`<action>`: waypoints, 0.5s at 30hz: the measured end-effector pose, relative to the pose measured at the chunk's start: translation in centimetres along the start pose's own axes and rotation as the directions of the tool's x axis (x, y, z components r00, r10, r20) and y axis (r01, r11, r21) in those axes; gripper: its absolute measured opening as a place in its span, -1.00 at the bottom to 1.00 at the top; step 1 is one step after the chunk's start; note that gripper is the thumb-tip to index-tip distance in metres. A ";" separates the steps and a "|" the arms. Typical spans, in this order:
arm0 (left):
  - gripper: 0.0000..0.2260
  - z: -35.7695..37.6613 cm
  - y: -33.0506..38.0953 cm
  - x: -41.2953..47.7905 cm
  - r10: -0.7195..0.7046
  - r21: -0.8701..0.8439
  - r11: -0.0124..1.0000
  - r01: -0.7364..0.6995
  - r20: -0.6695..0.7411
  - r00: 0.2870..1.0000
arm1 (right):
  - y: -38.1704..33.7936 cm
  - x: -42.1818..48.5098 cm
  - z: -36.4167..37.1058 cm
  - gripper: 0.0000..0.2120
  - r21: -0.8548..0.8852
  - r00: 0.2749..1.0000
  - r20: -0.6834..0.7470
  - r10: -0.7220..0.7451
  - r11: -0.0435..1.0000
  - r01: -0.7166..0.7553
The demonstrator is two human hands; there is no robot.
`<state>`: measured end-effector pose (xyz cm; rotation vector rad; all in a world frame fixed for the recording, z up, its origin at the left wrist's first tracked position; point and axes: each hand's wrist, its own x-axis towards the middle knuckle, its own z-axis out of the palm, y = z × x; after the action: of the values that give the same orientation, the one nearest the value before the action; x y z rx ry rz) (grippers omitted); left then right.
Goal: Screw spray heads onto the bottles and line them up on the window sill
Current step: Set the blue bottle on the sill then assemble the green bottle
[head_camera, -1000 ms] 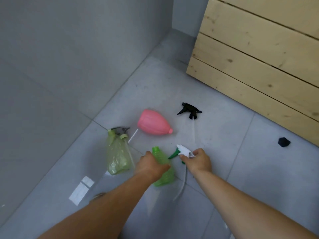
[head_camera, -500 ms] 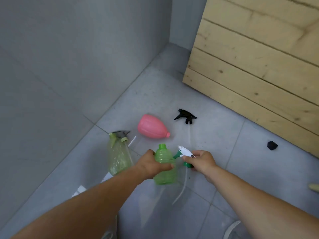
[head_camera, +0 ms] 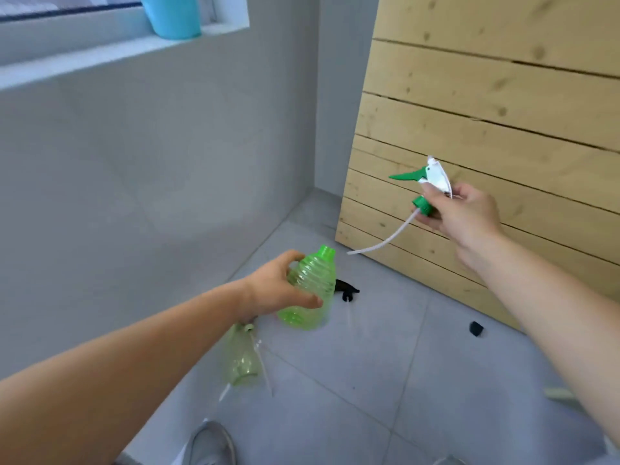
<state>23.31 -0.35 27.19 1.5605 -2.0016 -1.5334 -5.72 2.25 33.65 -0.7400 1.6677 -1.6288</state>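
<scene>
Gripping the green ribbed bottle [head_camera: 312,290] around its body just below centre of the frame, left hand [head_camera: 278,290] wrapped tight, thumb across the front; bottle lifted clear of the floor, tilted a little, open neck up and uncapped. Pinching the white-and-green spray head [head_camera: 431,182] at centre right, right hand [head_camera: 463,216] closed about its green collar, trigger pointing toward the left of the frame, white dip tube [head_camera: 385,239] curving down and left, its tip near the bottle's neck but apart from it. Lying on the grey tiled floor [head_camera: 369,364] below the left hand, a pale green bottle [head_camera: 241,357], on its side, a thin tube beside it. Peeking out just right of the held bottle, a black spray head [head_camera: 347,290] on the tiles. Farther right, near the foot of the wooden plank panel [head_camera: 486,112], a small black cap [head_camera: 476,328]. Running across the upper left, the window sill [head_camera: 100,58], bearing a blue container [head_camera: 174,15]. Showing at the bottom edge, a grey shoe [head_camera: 209,444].
</scene>
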 end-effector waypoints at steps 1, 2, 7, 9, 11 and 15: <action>-0.23 -0.3 0.6 -0.9 0.022 -0.005 1.000 -0.022 -0.008 1.000 | -1.3 -0.7 -0.4 -0.77 0.051 1.000 -0.004 -0.026 0.998 0.026; -0.22 -0.5 1.0 -1.6 0.037 -0.004 0.999 -0.038 -0.003 0.999 | -2.3 -1.5 -0.6 -0.76 0.089 0.999 -0.003 -0.046 0.995 0.046; -0.27 -0.5 1.9 -3.9 0.101 0.050 0.994 -0.102 0.018 0.995 | -4.0 -4.3 -0.7 -0.81 0.141 0.994 0.050 -0.094 0.986 0.086; -0.28 -0.2 2.0 -4.4 0.119 0.063 0.991 -0.120 0.021 0.993 | -4.1 -5.1 -0.5 -0.80 0.122 0.991 0.086 -0.104 0.988 0.093; -0.29 0.2 2.3 -4.7 0.132 0.073 0.988 -0.133 0.029 0.991 | -3.9 -5.7 -0.3 -0.83 0.096 0.988 0.116 -0.099 0.991 0.088; -0.33 1.0 2.8 -4.6 0.154 0.014 0.988 -0.155 0.060 0.986 | -2.6 -6.7 0.7 -0.82 0.051 0.977 0.212 -0.030 0.999 0.020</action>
<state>22.94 3.71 30.83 1.3452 -2.1194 -1.5214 -1.29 7.00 36.82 -0.8815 1.4681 -1.5431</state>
